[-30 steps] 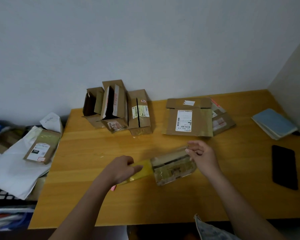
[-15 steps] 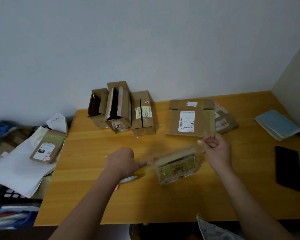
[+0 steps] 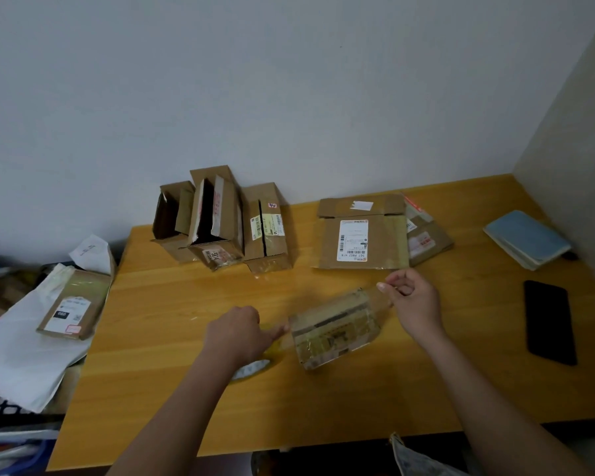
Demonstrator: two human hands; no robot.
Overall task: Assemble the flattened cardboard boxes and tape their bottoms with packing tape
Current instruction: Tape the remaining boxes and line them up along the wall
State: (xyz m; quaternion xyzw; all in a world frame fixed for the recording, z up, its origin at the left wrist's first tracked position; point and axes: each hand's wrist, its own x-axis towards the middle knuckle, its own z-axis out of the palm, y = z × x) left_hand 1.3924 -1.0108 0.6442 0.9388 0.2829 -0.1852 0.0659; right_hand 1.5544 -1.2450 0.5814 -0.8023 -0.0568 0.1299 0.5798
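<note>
A small cardboard box (image 3: 335,333), wrapped in shiny tape, lies on the wooden table (image 3: 172,400) between my hands. My left hand (image 3: 237,333) holds the tape roll (image 3: 251,369), which shows under the palm, just left of the box. A clear strip of tape (image 3: 380,297) stretches over the box to my right hand (image 3: 414,297), whose fingers pinch its end just beyond the box's far right corner. Three assembled boxes (image 3: 220,221) stand at the back left. Flattened boxes (image 3: 363,233) lie at the back centre.
A black phone (image 3: 548,321) and a blue notebook (image 3: 526,237) lie on the right side of the table. Off the table's left edge lie white bags (image 3: 18,352) with a flat labelled carton (image 3: 73,304) on top. Walls close the back and right.
My right hand has pulled the tape end away from the box, up and to the right. My left hand with the roll has stayed beside the box's left end.
</note>
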